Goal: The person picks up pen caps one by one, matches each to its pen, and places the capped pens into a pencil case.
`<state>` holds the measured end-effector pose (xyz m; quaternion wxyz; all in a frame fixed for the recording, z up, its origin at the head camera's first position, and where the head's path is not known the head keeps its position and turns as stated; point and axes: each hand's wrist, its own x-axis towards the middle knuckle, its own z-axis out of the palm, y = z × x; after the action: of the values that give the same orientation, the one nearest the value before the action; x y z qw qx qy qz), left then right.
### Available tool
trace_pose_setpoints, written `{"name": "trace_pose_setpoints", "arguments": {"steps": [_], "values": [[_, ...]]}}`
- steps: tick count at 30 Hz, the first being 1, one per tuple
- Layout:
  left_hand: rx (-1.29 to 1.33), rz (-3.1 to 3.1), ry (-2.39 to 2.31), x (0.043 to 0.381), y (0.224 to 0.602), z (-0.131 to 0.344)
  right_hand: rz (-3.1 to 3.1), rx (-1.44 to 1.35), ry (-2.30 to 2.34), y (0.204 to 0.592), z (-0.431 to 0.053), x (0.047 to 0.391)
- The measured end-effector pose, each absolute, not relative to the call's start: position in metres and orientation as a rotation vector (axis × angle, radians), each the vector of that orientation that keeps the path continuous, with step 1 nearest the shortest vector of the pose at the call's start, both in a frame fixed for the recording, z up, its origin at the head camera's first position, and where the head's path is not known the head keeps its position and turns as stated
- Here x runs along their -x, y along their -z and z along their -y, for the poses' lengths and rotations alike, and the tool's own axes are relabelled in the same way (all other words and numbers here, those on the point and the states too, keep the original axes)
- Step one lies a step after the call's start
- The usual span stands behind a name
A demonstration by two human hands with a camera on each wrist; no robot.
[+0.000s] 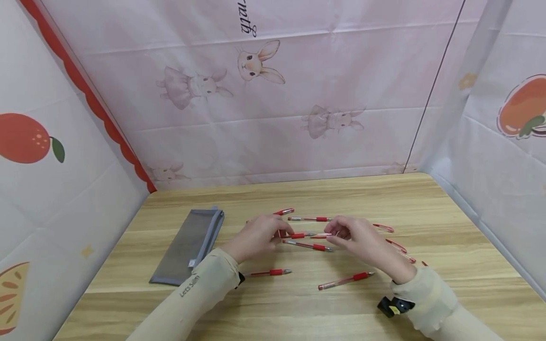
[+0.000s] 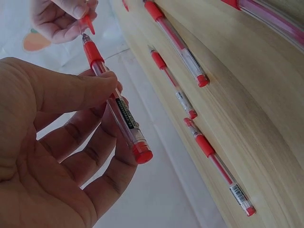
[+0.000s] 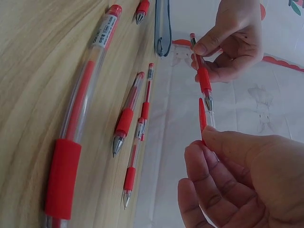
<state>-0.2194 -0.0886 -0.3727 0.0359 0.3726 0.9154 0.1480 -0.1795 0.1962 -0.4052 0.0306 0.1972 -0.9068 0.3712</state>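
Observation:
Between the thumb and fingers of my left hand [image 1: 258,234] is a red gel pen [image 2: 126,118] with a clear barrel and red grip. Its metal tip points toward my right hand [image 1: 358,239]. That hand pinches a clear pen cap [image 3: 203,118] with a red clip, its mouth right at the pen's tip in the right wrist view. On the table close by lie more red pens, one just behind the hands [image 1: 309,219] and another just in front [image 1: 307,245], both with bare tips.
A grey zip pouch [image 1: 181,246] lies flat at the left of the wooden table [image 1: 298,317]. Nearer the front are two uncapped pens, a left one [image 1: 273,272] and a right one [image 1: 346,281]. Several loose caps [image 1: 384,228] lie right of my right hand. Printed cloth walls [image 1: 256,156] surround the table.

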Motion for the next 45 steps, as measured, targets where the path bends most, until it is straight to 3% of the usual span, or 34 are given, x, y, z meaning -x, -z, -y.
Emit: {"name": "trace_pose_setpoints", "arguments": {"steps": [45], "values": [[-1.315,-2.836,-0.483,0.221,0.380,0.086,2.768,-0.637,-1.240,0.406,-0.181,0.182]]}}
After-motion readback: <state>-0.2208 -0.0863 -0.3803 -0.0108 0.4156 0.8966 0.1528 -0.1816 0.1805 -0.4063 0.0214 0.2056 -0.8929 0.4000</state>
